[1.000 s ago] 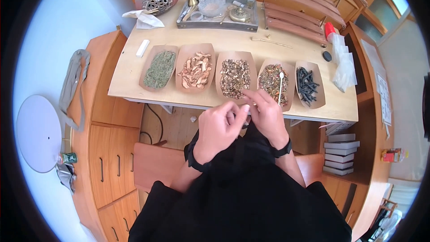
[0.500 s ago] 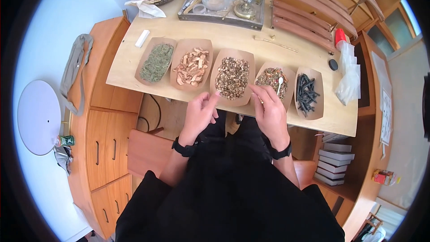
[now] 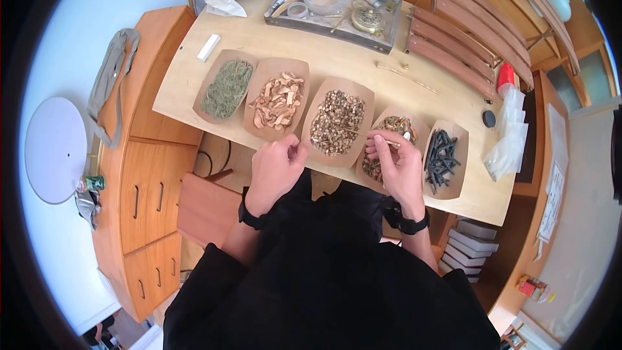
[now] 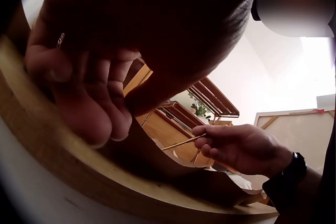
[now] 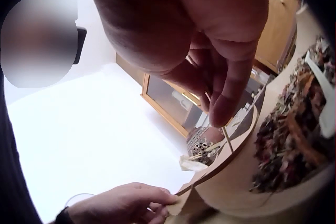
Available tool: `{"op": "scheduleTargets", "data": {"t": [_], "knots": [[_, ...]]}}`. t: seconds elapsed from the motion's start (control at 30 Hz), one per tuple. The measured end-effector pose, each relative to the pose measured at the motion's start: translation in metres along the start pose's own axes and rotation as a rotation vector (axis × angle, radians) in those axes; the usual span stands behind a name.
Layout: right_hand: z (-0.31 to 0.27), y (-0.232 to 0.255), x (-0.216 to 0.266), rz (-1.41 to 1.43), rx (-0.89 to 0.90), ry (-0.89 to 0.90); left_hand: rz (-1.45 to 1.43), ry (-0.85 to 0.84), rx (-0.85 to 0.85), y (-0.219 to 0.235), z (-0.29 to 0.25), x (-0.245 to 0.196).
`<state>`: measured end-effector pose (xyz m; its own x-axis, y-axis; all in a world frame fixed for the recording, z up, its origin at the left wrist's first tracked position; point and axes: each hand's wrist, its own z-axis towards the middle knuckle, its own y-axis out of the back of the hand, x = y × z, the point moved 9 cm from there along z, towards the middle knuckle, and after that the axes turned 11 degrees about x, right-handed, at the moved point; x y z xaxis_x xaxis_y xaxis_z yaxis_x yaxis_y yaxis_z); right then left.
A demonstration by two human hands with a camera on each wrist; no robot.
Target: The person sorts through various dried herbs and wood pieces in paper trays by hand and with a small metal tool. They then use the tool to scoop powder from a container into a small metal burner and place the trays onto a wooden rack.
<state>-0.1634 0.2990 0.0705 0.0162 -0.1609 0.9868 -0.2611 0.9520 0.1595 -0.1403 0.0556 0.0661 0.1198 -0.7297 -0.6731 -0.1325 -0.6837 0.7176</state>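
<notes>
The person's right hand [image 3: 398, 165] pinches a thin stick [image 3: 355, 131] between its fingers. The stick pokes out to the left of that hand, over the brown bits [image 3: 337, 120] in the middle tray [image 3: 343, 84]. I can't tell if its tip touches them. A moment ago it hardly showed past the fingers; now I can see it well.

The left hand [image 3: 275, 172] has its fingers bent, pinching the near corner of the middle tray. Before, its thumb and finger were stretched out more.

Under the right hand is a tray of mixed bits [image 3: 372, 168], partly hidden, with a little white spoon [image 3: 407, 136] in it. Black twigs [image 3: 442, 159] lie in the tray to the right of that hand. Just past the left hand, curly wood pieces [image 3: 278, 100] lie in another tray on the surface [image 3: 259, 42].
</notes>
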Motion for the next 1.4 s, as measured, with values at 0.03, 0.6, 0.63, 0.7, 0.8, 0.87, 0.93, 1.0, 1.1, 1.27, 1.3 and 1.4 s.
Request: {"op": "scheduleTargets", "data": {"t": [0.03, 0.6, 0.63, 0.7, 0.8, 0.87, 0.93, 1.0, 1.1, 1.27, 1.3, 1.4], "knots": [[0.003, -0.001, -0.001, -0.004, 0.019, -0.003, -0.008, 0.016, -0.008, 0.000, -0.002, 0.000], [-0.006, 0.002, 0.021, 0.291, 0.102, 0.043, -0.233, 0.071, -0.054, -0.007, -0.022, 0.011], [-0.011, 0.005, 0.028, 0.218, 0.063, 0.090, -0.228, 0.069, -0.062, -0.005, -0.023, 0.012], [-0.019, 0.004, 0.033, 0.043, 0.066, 0.133, -0.217, 0.105, -0.024, -0.007, -0.024, 0.016], [-0.030, -0.001, 0.047, -0.278, 0.050, 0.234, -0.224, 0.038, -0.036, -0.005, -0.027, 0.012], [-0.047, 0.004, 0.070, -0.408, -0.086, 0.402, -0.244, 0.015, -0.028, -0.003, -0.030, 0.014], [-0.053, 0.006, 0.067, -0.433, -0.118, 0.378, -0.275, -0.019, -0.022, -0.003, -0.029, 0.019], [-0.054, 0.001, 0.064, -0.469, -0.127, 0.346, -0.337, 0.042, 0.049, -0.006, -0.029, 0.041], [-0.053, -0.019, 0.067, -0.626, -0.118, 0.421, -0.554, 0.061, 0.164, -0.015, -0.023, 0.052], [-0.033, -0.060, 0.072, -0.857, -0.114, 0.447, -0.809, 0.141, 0.519, -0.052, -0.008, 0.044], [-0.027, -0.065, 0.070, -0.898, -0.112, 0.457, -0.803, 0.148, 0.555, -0.056, -0.006, 0.042], [-0.013, -0.076, 0.054, -0.998, -0.092, 0.367, -0.783, 0.136, 0.638, -0.070, 0.003, 0.042]]}}
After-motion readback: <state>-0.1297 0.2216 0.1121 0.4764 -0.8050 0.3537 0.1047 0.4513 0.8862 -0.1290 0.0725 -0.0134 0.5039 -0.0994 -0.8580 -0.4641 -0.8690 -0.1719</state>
